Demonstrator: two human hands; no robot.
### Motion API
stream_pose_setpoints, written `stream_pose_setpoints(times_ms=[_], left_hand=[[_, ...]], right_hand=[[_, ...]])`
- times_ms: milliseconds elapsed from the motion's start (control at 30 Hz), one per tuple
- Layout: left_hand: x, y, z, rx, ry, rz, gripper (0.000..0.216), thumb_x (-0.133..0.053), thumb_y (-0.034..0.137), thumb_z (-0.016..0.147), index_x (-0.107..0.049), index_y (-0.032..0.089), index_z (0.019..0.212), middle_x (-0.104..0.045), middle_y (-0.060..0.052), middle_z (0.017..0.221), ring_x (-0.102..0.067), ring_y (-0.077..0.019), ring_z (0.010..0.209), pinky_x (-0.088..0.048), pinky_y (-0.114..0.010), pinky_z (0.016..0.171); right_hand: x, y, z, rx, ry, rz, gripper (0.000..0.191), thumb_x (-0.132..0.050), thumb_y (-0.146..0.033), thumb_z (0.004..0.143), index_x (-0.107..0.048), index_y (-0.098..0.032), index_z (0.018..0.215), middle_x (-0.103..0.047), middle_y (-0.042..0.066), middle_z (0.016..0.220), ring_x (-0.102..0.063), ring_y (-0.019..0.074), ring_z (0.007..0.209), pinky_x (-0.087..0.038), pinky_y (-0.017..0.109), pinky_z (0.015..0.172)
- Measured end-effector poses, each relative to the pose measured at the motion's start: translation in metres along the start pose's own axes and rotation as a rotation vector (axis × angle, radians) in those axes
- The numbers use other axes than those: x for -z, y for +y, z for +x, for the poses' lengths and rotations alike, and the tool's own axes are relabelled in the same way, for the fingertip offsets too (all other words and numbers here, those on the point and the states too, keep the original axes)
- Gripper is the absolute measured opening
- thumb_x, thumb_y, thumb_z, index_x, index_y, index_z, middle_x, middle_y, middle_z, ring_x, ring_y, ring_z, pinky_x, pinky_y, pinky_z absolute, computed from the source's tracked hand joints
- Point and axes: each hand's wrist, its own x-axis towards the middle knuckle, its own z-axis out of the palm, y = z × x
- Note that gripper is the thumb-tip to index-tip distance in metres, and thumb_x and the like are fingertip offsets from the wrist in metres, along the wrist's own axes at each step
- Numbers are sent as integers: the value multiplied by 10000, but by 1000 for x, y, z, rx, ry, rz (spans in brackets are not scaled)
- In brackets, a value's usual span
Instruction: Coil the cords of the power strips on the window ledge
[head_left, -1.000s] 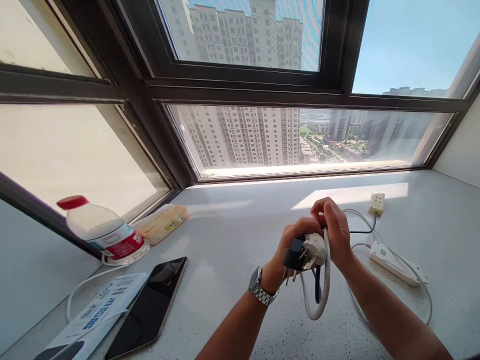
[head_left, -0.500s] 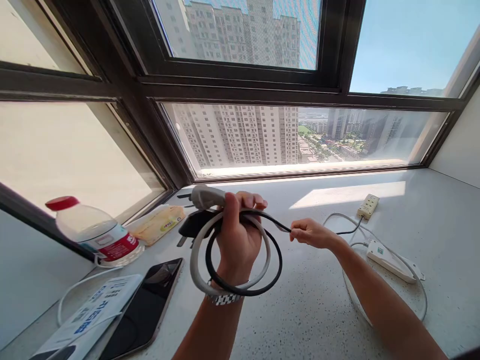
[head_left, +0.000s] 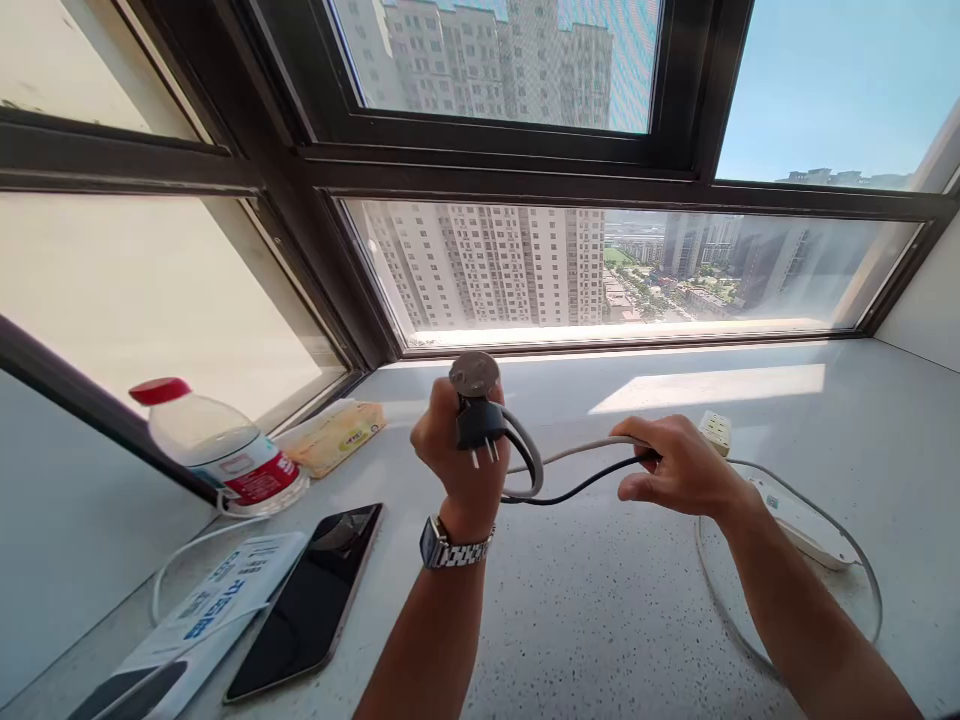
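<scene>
My left hand [head_left: 457, 455], with a metal watch on its wrist, is closed round two plugs held up over the white sill: a grey round plug [head_left: 474, 374] on top and a black plug [head_left: 478, 425] with its pins pointing down. A grey cable [head_left: 577, 452] and a black cable [head_left: 574, 488] run from the plugs to the right. My right hand [head_left: 679, 468] is closed on both cables a short way along. Beyond it lie a small white socket block [head_left: 716, 430] and a longer white power strip [head_left: 799, 520] on the sill.
A red-capped plastic bottle [head_left: 217, 450] stands at the left by the window frame, with a tissue pack [head_left: 337, 437] behind it. A dark phone [head_left: 311, 597] and a printed white packet [head_left: 195, 625] with a white cord lie at the front left. The strip's cord loops at the right.
The loops that my left hand held have opened out. My left hand now holds only the plugs, turned pins-down, and my right hand has slid along the two cables to the right.
</scene>
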Motion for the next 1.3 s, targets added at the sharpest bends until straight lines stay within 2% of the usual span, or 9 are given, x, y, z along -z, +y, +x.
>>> stream_pose_setpoints(times_ms=[133, 267, 433, 567, 700, 800, 867, 1067, 1300], left_hand=[[-9, 21, -23, -137, -258, 314, 140, -611, 151, 740, -478, 182, 710, -411, 54, 518, -313, -96, 475, -181, -229, 508], [-18, 38, -38, -26, -519, 404, 128, -576, 117, 710, -470, 188, 725, -470, 40, 543, -342, -107, 480, -170, -234, 496], [-18, 36, -27, 190, -830, 77, 182, -617, 156, 708, -438, 187, 695, -478, 44, 580, -374, -102, 540, -281, -225, 532], [-9, 29, -10, 417, -1041, -342, 287, -720, 362, 685, -523, 167, 758, -532, 14, 660, -489, -117, 599, -366, -223, 526], [-6, 24, -4, 677, -910, -572, 503, -730, 592, 629, -586, 136, 785, -618, -57, 778, -608, -171, 693, -489, -273, 597], [-9, 18, -1, 810, -673, -604, 573, -736, 666, 566, -538, 156, 735, -569, -2, 641, -593, -144, 607, -503, -279, 620], [-10, 12, 0, 841, -652, -581, 594, -735, 684, 545, -504, 174, 741, -468, 56, 528, -538, -120, 507, -464, -252, 547], [-17, 10, -12, 530, -1049, -234, 498, -651, 623, 702, -440, 173, 671, -363, 64, 518, -342, -75, 466, -266, -221, 454], [-19, 23, -17, 272, -1364, -250, 480, -511, 617, 782, -379, 179, 637, -336, 44, 591, -288, -95, 563, -226, -238, 509]], right_hand=[[-9, -9, -1, 26, 45, -67, 859, -639, -820, 533, -603, -176, 1099, -554, -12, 652, -472, 115, 540, -290, 228, 531], [-19, -14, 3, -33, 64, -182, 606, -710, -648, 663, -572, -178, 1020, -572, -10, 672, -476, 126, 560, -265, 235, 536], [-18, -5, 6, -29, 2, -171, 173, -574, -306, 870, -496, -181, 780, -511, -27, 615, -404, 102, 531, -234, 234, 522], [-11, 7, 6, 40, 54, -129, 273, -422, -303, 956, -509, -175, 731, -477, -22, 584, -377, 98, 521, -245, 234, 527], [-7, 11, 4, 164, 85, -135, 252, -414, -297, 970, -593, -160, 856, -578, 13, 671, -455, 104, 571, -280, 227, 553], [-5, 9, 2, 279, 127, -195, 232, -416, -280, 977, -613, -160, 967, -636, 35, 749, -499, 106, 603, -285, 223, 558], [-6, 6, -1, 349, 122, -266, 237, -414, -285, 982, -618, -165, 1000, -638, 28, 743, -484, 96, 568, -253, 225, 527], [-9, -8, -6, 494, 42, -398, 268, -378, -243, 978, -634, -172, 948, -575, -7, 650, -372, 75, 466, -173, 248, 471], [0, -7, -9, 554, 78, -227, 269, -421, -298, 976, -662, -179, 961, -604, 6, 645, -437, 70, 485, -239, 237, 481]])
